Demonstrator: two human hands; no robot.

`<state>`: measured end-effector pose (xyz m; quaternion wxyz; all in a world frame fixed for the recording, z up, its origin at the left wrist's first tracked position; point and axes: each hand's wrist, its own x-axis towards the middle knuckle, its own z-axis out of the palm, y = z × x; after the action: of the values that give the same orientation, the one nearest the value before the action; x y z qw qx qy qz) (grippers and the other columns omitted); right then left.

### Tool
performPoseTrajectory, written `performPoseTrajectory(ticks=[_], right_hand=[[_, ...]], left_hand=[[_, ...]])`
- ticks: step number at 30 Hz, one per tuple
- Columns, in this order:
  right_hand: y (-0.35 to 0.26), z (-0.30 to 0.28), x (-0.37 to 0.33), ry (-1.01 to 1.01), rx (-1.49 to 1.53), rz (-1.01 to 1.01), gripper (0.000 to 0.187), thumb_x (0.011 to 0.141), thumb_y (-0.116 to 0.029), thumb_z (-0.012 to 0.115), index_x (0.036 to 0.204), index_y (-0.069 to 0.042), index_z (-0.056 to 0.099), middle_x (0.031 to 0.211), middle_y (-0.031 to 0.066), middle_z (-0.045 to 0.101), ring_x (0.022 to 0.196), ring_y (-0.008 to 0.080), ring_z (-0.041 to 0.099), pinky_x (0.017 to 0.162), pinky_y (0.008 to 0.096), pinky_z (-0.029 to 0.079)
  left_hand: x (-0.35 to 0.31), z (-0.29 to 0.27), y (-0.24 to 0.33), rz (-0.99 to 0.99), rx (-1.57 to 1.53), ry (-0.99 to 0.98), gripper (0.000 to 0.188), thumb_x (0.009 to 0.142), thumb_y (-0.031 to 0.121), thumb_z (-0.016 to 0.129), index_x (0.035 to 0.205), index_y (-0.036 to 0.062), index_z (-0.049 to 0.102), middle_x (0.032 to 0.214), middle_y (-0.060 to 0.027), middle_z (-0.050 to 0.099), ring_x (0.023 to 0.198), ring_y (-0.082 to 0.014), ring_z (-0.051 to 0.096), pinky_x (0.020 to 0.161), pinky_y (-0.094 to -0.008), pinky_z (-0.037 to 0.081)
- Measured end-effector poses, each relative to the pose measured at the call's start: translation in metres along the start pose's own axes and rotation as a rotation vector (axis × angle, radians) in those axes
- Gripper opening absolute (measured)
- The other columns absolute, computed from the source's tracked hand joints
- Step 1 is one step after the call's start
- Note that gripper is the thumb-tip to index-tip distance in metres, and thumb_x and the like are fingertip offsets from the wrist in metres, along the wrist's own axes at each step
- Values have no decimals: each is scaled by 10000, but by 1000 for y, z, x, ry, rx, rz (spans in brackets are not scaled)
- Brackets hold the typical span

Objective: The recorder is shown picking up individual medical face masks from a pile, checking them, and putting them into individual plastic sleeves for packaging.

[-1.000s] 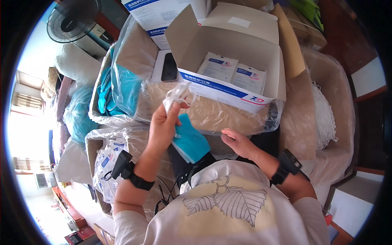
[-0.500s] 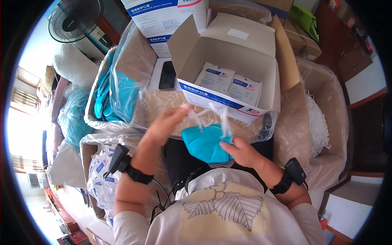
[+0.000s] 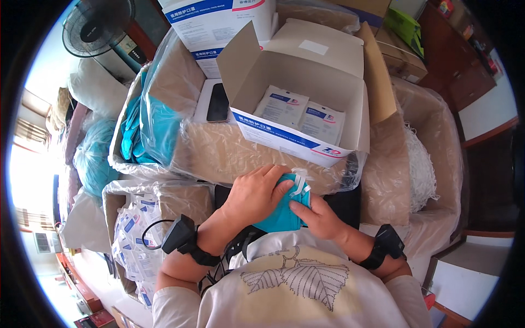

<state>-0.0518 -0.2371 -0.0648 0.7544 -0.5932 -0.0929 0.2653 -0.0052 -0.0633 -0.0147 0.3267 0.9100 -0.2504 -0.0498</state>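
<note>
A teal folded face mask (image 3: 278, 217) is held just above my lap, with its white ear straps gathered on top at its far edge. My left hand (image 3: 256, 192) is closed over the mask's upper left side, thumb pressing near the straps. From the right, my right hand (image 3: 322, 217) pinches the mask's right edge, thumb on top and fingers hidden beneath. Beyond my hands stands an open white box (image 3: 295, 136) holding flat white packets (image 3: 322, 123) with blue bands.
A black phone (image 3: 217, 103) lies left of the open box. At left are a carton of teal masks (image 3: 134, 134) and a carton of packets (image 3: 136, 229). White straps (image 3: 422, 172) fill a plastic-lined carton at right. Closed boxes (image 3: 219, 24) and a fan (image 3: 98, 27) stand behind.
My left hand has come down from the stretched straps onto the mask. The loose straps now lie gathered against it, and the mask looks more folded together.
</note>
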Motion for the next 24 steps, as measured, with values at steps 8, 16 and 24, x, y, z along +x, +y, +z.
performPoseTrajectory(ticks=[8,16,24], right_hand=[[24,21,7,73,106,9,364,930,-230,450,1211,-5,398,1092,49,503,999,105,454,881,273,384],[6,28,10,-41,265,59,431,894,-254,519,1227,-16,386,1118,41,485,1028,119,450,913,286,364],[17,20,3,-83,263,129,369,893,-205,512,1200,-19,425,1116,31,499,992,84,452,883,271,377]], left_hand=[[0,11,-15,-40,-48,63,153,838,215,544,902,79,575,819,-103,596,744,-313,588,632,-382,470],[1,25,-28,-115,34,336,145,825,219,560,805,82,606,755,-72,585,679,-299,578,605,-381,464],[-2,34,-34,-134,-93,84,203,862,243,506,821,52,558,732,-141,580,692,-354,571,603,-413,454]])
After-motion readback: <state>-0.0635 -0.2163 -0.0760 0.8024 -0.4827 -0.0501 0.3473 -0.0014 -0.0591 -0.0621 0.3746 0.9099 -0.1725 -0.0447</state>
